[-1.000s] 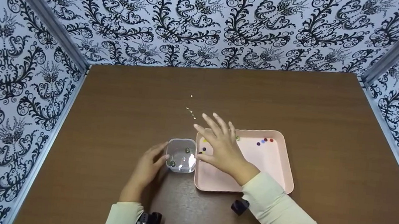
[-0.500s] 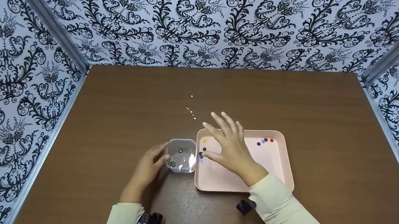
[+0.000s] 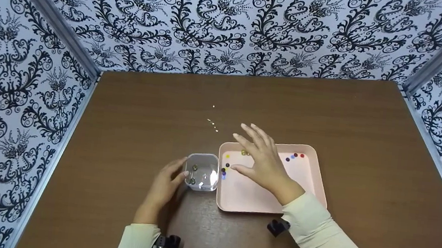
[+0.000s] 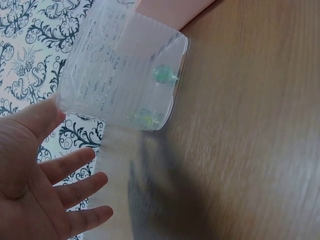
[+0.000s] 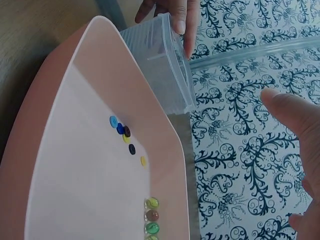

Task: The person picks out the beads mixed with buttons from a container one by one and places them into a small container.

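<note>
A clear plastic container (image 3: 204, 171) stands against the left side of a pink tray (image 3: 245, 202). Two glass marbles lie inside it, one a green marble (image 4: 162, 74). My left hand (image 3: 163, 183) touches the container's left edge with thumb and forefinger, its other fingers spread loosely in the left wrist view. Over the tray, my right hand (image 3: 264, 165) hovers with fingers spread and nothing held. Along the tray's far wall sits a row of several marbles, including a green marble (image 5: 152, 228). Small coloured buttons, among them a light blue button (image 5: 113, 121), lie by the left wall.
Several more buttons (image 3: 295, 156) lie in the tray's far right part. Beyond the tray, small whitish specks (image 3: 213, 124) show on the brown wooden table (image 3: 144, 107). Patterned wall panels (image 3: 223, 21) border the table's back and sides.
My right hand has moved right, away from the container, uncovering buttons and marbles in the tray. One marble in the container has rolled left. My left hand has stayed in place.
</note>
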The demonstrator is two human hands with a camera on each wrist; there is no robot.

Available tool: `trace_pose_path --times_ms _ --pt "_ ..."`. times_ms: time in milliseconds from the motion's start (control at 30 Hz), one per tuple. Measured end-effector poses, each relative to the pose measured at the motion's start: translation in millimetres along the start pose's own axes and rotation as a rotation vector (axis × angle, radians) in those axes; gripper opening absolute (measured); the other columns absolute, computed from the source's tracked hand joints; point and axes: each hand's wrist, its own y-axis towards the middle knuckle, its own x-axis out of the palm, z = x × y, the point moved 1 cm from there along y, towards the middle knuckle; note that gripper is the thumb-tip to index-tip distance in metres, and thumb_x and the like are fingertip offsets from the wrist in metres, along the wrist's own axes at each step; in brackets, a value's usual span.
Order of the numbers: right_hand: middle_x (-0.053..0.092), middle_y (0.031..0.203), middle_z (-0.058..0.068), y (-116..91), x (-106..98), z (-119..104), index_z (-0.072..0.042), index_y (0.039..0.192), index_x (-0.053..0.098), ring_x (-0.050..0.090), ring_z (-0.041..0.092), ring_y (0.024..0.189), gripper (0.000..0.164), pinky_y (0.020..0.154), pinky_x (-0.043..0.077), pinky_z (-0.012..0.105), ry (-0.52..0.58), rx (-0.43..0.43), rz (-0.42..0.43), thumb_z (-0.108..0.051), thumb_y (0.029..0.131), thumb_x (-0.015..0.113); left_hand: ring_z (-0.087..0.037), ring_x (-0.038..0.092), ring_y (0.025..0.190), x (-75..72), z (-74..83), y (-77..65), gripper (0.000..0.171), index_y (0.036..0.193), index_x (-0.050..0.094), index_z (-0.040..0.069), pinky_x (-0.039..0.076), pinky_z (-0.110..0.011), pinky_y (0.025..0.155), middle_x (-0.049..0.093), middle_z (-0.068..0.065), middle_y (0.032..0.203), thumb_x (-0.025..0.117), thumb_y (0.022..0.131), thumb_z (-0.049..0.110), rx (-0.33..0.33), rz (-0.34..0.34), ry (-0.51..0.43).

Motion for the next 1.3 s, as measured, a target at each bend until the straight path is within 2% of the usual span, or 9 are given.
trace_pose_path --times_ms 367,533,833,1067,1300 --pt "0.045 0.147 0.008 -3 -3 12 -0.010 0.135 0.056 0.036 0.032 0.137 0.072 0.108 0.031 0.056 0.032 -0.007 -0.003 -0.026 0.071 0.086 -0.043 0.044 0.129 0.7 -1.0 -0.2 0.041 0.132 0.057 -0.001 0.030 -0.055 0.110 0.053 -0.026 0.134 0.063 0.093 0.011 0.014 0.013 -0.009" --pt "0.047 0.146 0.008 -4 -5 17 -0.010 0.136 0.055 0.038 0.032 0.136 0.072 0.109 0.031 0.056 0.054 0.026 -0.020 -0.024 0.072 0.085 -0.042 0.042 0.131 0.6 -0.5 -0.3 0.043 0.133 0.056 0.000 0.028 -0.054 0.112 0.051 -0.026 0.136 0.063 0.093 0.011 -0.020 0.004 -0.028" --pt "0.047 0.146 0.007 -5 -9 25 -0.009 0.137 0.054 0.039 0.030 0.136 0.070 0.110 0.031 0.055 0.089 0.073 -0.047 -0.024 0.075 0.084 -0.042 0.041 0.132 0.3 -0.9 0.1 0.043 0.135 0.055 0.003 0.028 -0.054 0.112 0.050 -0.026 0.138 0.061 0.094 0.013 -0.046 -0.008 0.014" --pt "0.049 0.144 0.008 -5 -12 33 -0.009 0.136 0.055 0.041 0.031 0.134 0.070 0.109 0.032 0.056 0.063 0.104 -0.078 -0.025 0.074 0.084 -0.041 0.040 0.133 -0.5 1.1 -0.3 0.044 0.136 0.055 0.005 0.027 -0.054 0.113 0.049 -0.026 0.139 0.062 0.094 0.013 -0.067 -0.014 0.025" --pt "0.050 0.142 0.008 -6 -17 39 -0.012 0.136 0.055 0.042 0.031 0.134 0.070 0.109 0.031 0.057 0.024 0.136 -0.110 -0.027 0.074 0.084 -0.042 0.040 0.133 -1.2 1.6 -0.3 0.044 0.137 0.054 0.004 0.027 -0.055 0.113 0.048 -0.027 0.139 0.061 0.094 0.014 -0.058 -0.017 0.027"
